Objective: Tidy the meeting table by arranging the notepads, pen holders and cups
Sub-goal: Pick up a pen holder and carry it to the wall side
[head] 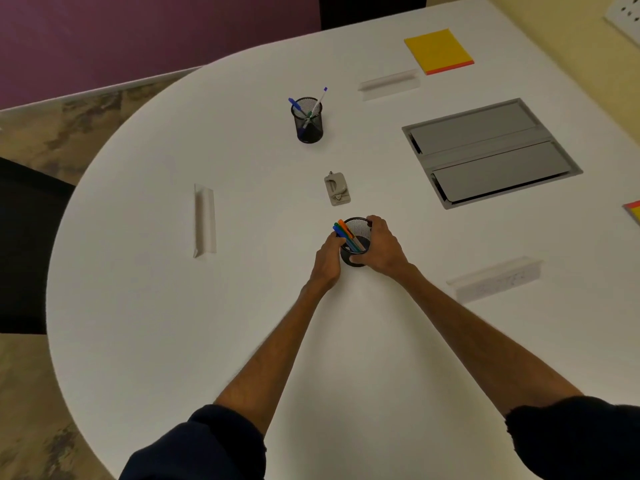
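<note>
Left of the grey hatch (491, 152) and nearer the person than it, the holder (362, 227) stands upright on the white table (173, 323), held between both hands. The right hand (381, 247) wraps it closely, thumb on the near wall and fingers hooked over the far rim. The left hand (327, 261) is curled against the wall away from the hatch, just under the pens (348, 235) (whether it also touches them I cannot tell).

I judge the holder light and stiff, its black wire mesh giving fingers some bite. The pens are the loose part: they lean to the side away from the hatch and would rattle or spill if it tipped. The wall low down is the best place to take it, kept level and either slid or lifted only a little.

A far holder (309, 124), with blue and white pens splayed, stands well left of the hatch's far end. Between the two holders lies a small grey clip (337, 189). Beyond the hatch sits a yellow pad (438, 50); a second pad (633, 211) shows only a corner, right of the hatch at the frame's edge. White strips lie beyond the hatch (389, 84), nearer than it (495, 277) and far to its left (205, 220). No cups are in view.
</note>
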Motion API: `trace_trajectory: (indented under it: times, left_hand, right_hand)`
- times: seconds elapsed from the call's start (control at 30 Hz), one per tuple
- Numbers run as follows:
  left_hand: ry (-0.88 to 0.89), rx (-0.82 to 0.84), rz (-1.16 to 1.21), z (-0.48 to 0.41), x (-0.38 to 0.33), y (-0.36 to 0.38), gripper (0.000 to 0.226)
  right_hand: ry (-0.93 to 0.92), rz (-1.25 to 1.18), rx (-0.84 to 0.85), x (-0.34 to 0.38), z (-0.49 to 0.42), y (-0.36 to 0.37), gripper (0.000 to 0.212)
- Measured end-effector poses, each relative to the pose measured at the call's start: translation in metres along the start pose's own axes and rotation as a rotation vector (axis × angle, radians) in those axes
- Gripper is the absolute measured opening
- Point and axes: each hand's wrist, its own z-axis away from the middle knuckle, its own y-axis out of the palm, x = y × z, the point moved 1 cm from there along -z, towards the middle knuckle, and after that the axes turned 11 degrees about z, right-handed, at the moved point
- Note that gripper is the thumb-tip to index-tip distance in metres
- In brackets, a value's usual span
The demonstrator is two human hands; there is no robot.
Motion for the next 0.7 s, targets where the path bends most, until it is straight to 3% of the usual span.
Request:
trace_trajectory:
  times: [0.23, 0.7]
  left_hand:
    - [0.005, 0.0, 0.082, 0.016, -0.015, 0.003, 0.032]
    - [0.207, 0.03, -0.143, 0.042, -0.046, 0.026, 0.04]
  right_hand:
    - [0.005, -0.044, -0.032, 0.001, 0.022, -0.017, 0.101]
    - [-0.003, -0.09, -0.123, -0.012, 0.075, -0.076, 0.105]
